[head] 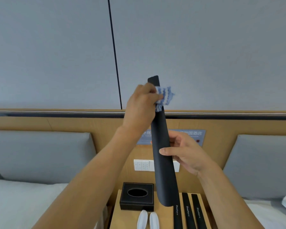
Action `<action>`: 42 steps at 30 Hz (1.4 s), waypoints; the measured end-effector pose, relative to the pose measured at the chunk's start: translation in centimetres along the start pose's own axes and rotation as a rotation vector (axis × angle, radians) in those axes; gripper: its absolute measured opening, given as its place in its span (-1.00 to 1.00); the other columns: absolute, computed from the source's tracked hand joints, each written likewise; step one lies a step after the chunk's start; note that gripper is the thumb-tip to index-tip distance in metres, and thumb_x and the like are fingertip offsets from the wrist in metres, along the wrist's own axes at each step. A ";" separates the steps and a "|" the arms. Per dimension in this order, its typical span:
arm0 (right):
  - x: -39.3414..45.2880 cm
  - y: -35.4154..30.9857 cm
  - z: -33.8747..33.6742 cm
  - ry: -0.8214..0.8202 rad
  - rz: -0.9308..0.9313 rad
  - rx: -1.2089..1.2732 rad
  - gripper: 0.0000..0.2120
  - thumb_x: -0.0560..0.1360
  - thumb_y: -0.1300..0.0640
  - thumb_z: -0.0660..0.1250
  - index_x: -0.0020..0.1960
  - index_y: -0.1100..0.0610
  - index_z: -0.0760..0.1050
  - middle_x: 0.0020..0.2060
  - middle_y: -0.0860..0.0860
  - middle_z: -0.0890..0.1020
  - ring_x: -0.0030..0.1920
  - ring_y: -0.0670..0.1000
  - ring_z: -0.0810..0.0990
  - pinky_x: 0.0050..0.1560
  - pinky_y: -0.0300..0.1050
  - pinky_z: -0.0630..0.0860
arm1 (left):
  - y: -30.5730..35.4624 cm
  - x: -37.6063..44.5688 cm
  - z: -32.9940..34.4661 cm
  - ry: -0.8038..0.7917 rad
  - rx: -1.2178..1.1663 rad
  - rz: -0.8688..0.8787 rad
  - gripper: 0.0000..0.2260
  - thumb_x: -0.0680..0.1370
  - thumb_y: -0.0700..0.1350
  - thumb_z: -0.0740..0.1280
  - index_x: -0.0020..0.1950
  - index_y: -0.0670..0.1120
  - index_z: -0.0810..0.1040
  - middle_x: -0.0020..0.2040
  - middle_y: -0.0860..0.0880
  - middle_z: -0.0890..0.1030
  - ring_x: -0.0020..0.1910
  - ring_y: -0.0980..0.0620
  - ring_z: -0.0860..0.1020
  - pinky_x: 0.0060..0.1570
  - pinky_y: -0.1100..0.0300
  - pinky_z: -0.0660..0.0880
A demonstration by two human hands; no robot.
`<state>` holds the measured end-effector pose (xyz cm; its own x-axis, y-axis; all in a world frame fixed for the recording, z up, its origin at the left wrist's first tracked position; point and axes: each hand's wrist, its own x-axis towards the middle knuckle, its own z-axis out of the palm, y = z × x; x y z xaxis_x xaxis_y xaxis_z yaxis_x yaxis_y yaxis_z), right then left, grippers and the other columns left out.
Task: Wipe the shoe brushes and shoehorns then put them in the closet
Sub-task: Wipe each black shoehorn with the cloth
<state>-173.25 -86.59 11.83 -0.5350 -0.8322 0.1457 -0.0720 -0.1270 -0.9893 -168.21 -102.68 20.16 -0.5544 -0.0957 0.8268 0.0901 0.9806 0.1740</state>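
Observation:
I hold a long black shoehorn [162, 162] nearly upright in front of me. My right hand [186, 154] grips its middle from the right side. My left hand [142, 104] pinches a blue-and-white striped cloth [165, 98] around the shoehorn near its upper end. On the wooden nightstand [132, 217] below lie three more black shoehorns [188, 212] with white "Shoehorn" lettering, side by side. Two white plastic pieces [148, 220] rest in front of the tissue box; what they are is unclear.
A black leather tissue box [136, 196] stands on the nightstand. Behind it, the wooden headboard carries a white switch panel [143, 165] and a blue sign [196, 134]. Grey headboard cushions [40, 154] and white bedding [15, 204] flank both sides.

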 end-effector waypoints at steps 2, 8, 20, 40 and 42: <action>-0.3 0.7 -0.5 0.045 0.020 0.039 -0.64 0.45 0.45 0.39 0.12 0.10 0.66 0.05 0.12 0.71 0.09 0.10 0.69 0.04 -0.06 0.65 | 0.7 -2.1 1.0 -0.072 -0.029 0.029 -0.82 0.43 -0.39 0.37 -0.03 -0.26 0.70 -0.05 -0.19 0.61 -0.06 -0.21 0.53 -0.23 -0.09 0.53; -1.8 3.0 -1.2 0.132 0.072 0.121 -0.64 0.44 0.47 0.37 0.02 0.07 0.69 0.00 0.10 0.72 0.05 0.08 0.69 0.04 -0.02 0.65 | 1.8 -6.8 2.8 -0.158 -0.154 0.063 -0.78 0.42 -0.41 0.33 -0.04 -0.23 0.71 -0.04 -0.17 0.63 -0.07 -0.21 0.56 -0.21 -0.05 0.54; -5.4 9.6 -1.8 0.211 0.234 0.420 -0.56 0.55 0.47 0.19 0.27 0.11 0.58 0.15 0.19 0.67 0.07 0.20 0.69 0.01 0.08 0.64 | 1.0 -12.8 5.9 -0.478 -0.261 0.055 -0.72 0.39 -0.44 0.38 0.00 -0.17 0.72 0.02 -0.20 0.61 -0.02 -0.19 0.59 -0.10 0.10 0.51; -12.1 30.0 -1.0 0.692 0.770 0.078 -0.60 0.52 0.24 0.42 0.27 -0.05 0.43 0.01 -0.01 0.64 0.03 0.01 0.63 0.03 -0.02 0.62 | -4.1 -28.9 11.6 -0.671 -0.217 -0.491 -0.75 0.44 -0.39 0.40 0.07 -0.19 0.69 0.03 -0.14 0.61 -0.02 -0.10 0.57 -0.09 0.06 0.55; -11.6 32.6 -0.7 0.671 0.845 -0.015 -0.69 0.51 0.20 0.44 0.21 0.03 0.48 0.05 0.01 0.65 0.12 0.07 0.63 0.20 0.14 0.58 | -4.4 -30.3 11.9 -0.676 -0.196 -0.495 -0.76 0.44 -0.38 0.42 0.06 -0.19 0.69 0.01 -0.14 0.61 -0.05 -0.09 0.59 -0.14 0.05 0.57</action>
<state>-169.97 -80.74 -22.11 -0.7684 -0.1809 -0.6139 0.5293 0.3597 -0.7684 -161.64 -102.11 -11.99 -0.9357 -0.3210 0.1464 -0.1849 0.7997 0.5713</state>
